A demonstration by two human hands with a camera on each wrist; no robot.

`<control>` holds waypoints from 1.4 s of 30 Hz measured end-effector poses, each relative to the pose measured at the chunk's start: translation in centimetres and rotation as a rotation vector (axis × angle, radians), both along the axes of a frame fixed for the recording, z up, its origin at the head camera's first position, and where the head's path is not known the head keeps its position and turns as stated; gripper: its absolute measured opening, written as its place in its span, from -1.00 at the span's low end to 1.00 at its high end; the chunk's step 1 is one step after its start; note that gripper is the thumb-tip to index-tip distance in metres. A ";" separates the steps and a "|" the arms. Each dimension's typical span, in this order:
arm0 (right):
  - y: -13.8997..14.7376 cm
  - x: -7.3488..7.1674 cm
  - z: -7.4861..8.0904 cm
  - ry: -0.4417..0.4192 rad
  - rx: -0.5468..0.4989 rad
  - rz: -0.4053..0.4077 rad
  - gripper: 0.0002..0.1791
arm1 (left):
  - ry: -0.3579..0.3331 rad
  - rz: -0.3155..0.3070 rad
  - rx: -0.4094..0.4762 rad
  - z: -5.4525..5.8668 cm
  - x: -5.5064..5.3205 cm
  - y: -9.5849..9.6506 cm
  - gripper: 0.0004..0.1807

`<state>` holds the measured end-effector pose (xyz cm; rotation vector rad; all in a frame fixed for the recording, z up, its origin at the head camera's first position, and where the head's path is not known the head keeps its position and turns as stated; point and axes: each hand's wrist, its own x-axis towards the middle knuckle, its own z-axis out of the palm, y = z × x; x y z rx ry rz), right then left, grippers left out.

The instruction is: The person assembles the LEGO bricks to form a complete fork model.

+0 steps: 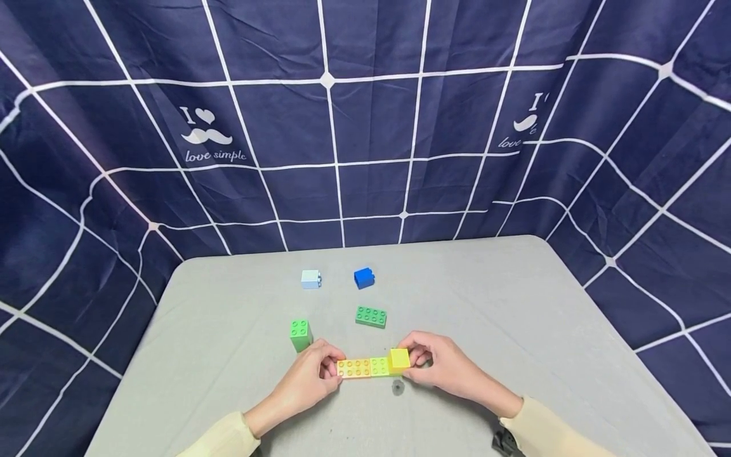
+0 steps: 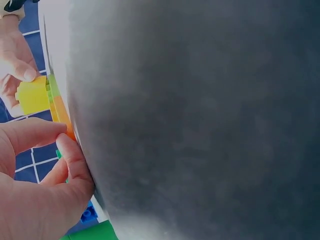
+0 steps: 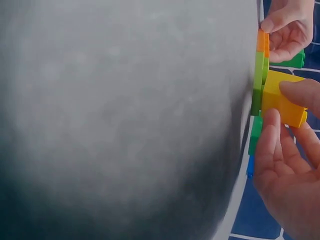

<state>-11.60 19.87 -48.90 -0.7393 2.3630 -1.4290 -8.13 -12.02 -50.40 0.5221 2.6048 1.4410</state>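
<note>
We log two grips.
Left fingers pinch the orange brick; right fingers grip the yellow brick (on the lime brick).

Two bare hands, left hand and right hand, ordinary five-finger hardware. Left sleeve and right sleeve match: pale cream, long, plain, looks like soft cloth. Cuffs end at the wrists, slightly loose edge, a few shallow folds. Small black part sits at the right cuff, blocky outline (too small to make out screws or markings). Dark sliver by the left cuff, can't tell if gear or shadow.
</note>
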 end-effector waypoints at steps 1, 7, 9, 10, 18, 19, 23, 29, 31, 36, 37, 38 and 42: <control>0.0 0.0 0.0 0.002 0.004 -0.002 -0.62 | 0.000 0.001 0.001 0.0 0.0 0.0 -0.68; -0.1 -0.4 0.2 0.036 0.074 -0.006 -0.64 | 0.006 0.001 0.010 0.0 0.0 0.0 -0.67; -0.2 -0.5 0.3 0.046 0.094 -0.005 -0.65 | 0.013 -0.001 0.022 0.0 0.0 -0.1 -0.67; -0.2 -0.6 0.4 0.056 0.103 -0.002 -0.65 | 0.015 -0.002 0.027 -0.1 0.1 -0.1 -0.67; -0.7 -1.0 0.7 0.051 0.126 -0.003 -0.66 | 0.007 0.000 0.024 0.0 -0.2 -0.1 -0.69; -0.7 -1.0 0.7 0.046 0.123 -0.002 -0.66 | 0.002 0.003 0.022 0.0 -0.2 -0.1 -0.69; -0.7 -0.9 0.7 0.036 0.110 0.009 -0.66 | -0.013 0.005 0.014 0.0 0.0 0.0 -0.69; -0.8 -0.5 0.5 0.037 0.112 0.012 -0.66 | -0.020 0.000 0.023 -0.2 0.3 0.0 -0.70; -0.9 -0.5 0.4 0.032 0.116 0.007 -0.65 | -0.019 -0.001 0.027 -0.3 0.4 -0.1 -0.71; -0.8 -0.6 0.2 0.016 0.110 -0.004 -0.64 | -0.023 -0.005 0.026 -0.2 0.4 -0.2 -0.71; -0.8 -0.6 0.1 0.013 0.107 -0.007 -0.64 | -0.024 -0.007 0.029 -0.2 0.3 -0.2 -0.71; -0.7 -0.6 0.1 0.011 0.103 -0.009 -0.64 | -0.024 -0.009 0.031 -0.3 0.3 -0.2 -0.71; -0.4 -0.5 0.0 0.025 0.103 -0.015 -0.63 | 0.008 -0.019 0.057 -0.6 0.1 -0.2 -0.71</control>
